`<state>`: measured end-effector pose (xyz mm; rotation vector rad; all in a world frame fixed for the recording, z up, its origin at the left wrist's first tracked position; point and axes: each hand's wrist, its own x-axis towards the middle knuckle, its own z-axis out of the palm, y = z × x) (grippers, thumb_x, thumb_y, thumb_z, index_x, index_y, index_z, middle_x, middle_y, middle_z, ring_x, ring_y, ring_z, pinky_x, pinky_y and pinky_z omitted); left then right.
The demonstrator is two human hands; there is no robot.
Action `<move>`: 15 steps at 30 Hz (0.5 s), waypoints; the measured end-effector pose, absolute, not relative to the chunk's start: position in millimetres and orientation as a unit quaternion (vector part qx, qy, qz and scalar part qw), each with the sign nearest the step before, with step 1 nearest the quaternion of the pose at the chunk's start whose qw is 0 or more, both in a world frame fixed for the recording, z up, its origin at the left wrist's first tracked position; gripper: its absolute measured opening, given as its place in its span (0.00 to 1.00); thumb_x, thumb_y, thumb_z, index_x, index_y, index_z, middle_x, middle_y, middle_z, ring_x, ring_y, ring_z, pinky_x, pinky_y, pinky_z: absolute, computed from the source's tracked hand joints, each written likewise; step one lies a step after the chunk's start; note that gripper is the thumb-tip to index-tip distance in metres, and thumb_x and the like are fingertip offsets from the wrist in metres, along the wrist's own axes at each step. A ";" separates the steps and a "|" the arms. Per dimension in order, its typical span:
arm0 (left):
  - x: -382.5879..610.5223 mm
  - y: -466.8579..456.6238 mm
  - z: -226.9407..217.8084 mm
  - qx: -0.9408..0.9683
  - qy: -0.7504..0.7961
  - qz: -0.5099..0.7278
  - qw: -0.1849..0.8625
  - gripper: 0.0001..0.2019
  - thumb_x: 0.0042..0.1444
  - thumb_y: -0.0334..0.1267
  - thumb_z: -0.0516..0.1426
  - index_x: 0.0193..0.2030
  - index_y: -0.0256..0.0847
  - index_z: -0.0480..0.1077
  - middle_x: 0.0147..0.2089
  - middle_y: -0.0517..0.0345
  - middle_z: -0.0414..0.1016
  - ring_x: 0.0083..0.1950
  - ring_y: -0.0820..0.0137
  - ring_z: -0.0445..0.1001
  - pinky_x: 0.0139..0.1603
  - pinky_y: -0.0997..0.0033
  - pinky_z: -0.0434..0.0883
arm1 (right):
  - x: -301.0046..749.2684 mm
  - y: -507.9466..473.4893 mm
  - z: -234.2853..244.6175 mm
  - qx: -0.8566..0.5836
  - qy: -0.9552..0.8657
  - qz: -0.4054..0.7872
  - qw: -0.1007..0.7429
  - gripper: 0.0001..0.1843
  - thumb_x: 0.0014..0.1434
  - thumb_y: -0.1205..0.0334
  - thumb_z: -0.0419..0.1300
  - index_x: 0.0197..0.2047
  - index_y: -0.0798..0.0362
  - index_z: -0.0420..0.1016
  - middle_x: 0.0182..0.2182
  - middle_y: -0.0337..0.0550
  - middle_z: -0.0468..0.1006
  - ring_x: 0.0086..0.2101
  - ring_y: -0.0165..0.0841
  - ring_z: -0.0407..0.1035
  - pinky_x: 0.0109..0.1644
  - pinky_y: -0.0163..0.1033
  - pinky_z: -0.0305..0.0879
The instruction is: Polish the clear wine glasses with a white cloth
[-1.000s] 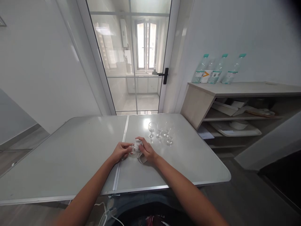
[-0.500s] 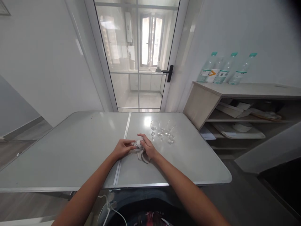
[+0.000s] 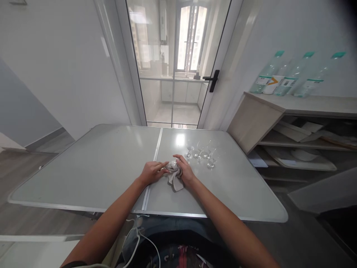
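Over the table my left hand pinches a small clear glass between thumb and fingers. My right hand is closed around a light grey cloth, which presses on the glass from the right and hangs down in folds. Much of the glass is hidden by fingers and cloth. To the right of my right hand, several clear stemmed glasses stand in a group, among them a near one and a left one.
The grey folding table has a metal seam down its middle. At the right stands a wooden shelf unit with plastic bottles on top and trays inside. A glass door closes the far side.
The camera view has shifted, so the scene sits a little lower and further right. My left fingers have straightened somewhat along the glass, and the cloth hangs more fully below my right hand.
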<state>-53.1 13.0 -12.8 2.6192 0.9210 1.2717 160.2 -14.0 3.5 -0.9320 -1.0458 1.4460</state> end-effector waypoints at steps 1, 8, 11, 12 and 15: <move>-52.2 12.9 -12.8 0.847 0.316 0.422 0.069 0.18 0.60 0.47 0.67 0.54 0.45 0.82 0.33 0.56 0.85 0.28 0.75 0.75 0.34 0.75 0.70 | 160.4 -14.8 3.2 -0.396 -0.459 0.592 0.531 0.22 0.63 0.45 0.60 0.56 0.47 0.71 0.31 0.34 0.71 0.32 0.34 0.66 0.38 0.36 0.63; -59.4 18.8 -5.1 0.675 0.380 0.380 0.505 0.28 0.48 0.53 0.72 0.49 0.31 0.83 0.25 0.55 0.79 0.18 0.76 0.67 0.21 0.74 0.65 | 170.0 -28.1 12.4 -0.357 -0.746 0.367 0.426 0.24 0.70 0.54 0.55 0.66 0.47 0.66 0.41 0.43 0.77 0.39 0.40 0.69 0.52 0.47 0.65; -74.0 25.1 6.7 0.651 0.344 0.332 0.589 0.31 0.44 0.52 0.74 0.49 0.29 0.83 0.24 0.54 0.78 0.18 0.75 0.67 0.20 0.74 0.65 | 177.2 -29.5 15.5 -0.245 -0.878 0.284 0.298 0.28 0.64 0.61 0.59 0.67 0.47 0.69 0.40 0.48 0.80 0.40 0.44 0.70 0.56 0.54 0.64; -78.3 27.9 11.7 0.664 0.336 0.319 0.586 0.30 0.44 0.51 0.74 0.49 0.29 0.83 0.25 0.53 0.79 0.19 0.75 0.68 0.21 0.74 0.66 | 179.3 -28.5 15.4 -0.217 -0.899 0.272 0.265 0.29 0.62 0.63 0.60 0.67 0.47 0.70 0.40 0.49 0.80 0.40 0.45 0.71 0.57 0.56 0.64; -84.6 39.7 23.5 0.742 0.328 0.310 0.496 0.25 0.49 0.48 0.72 0.49 0.32 0.84 0.28 0.50 0.82 0.23 0.74 0.70 0.26 0.74 0.68 | 181.5 -20.9 12.5 -0.214 -0.894 0.310 0.242 0.33 0.59 0.68 0.60 0.68 0.46 0.70 0.44 0.51 0.80 0.41 0.44 0.71 0.55 0.55 0.66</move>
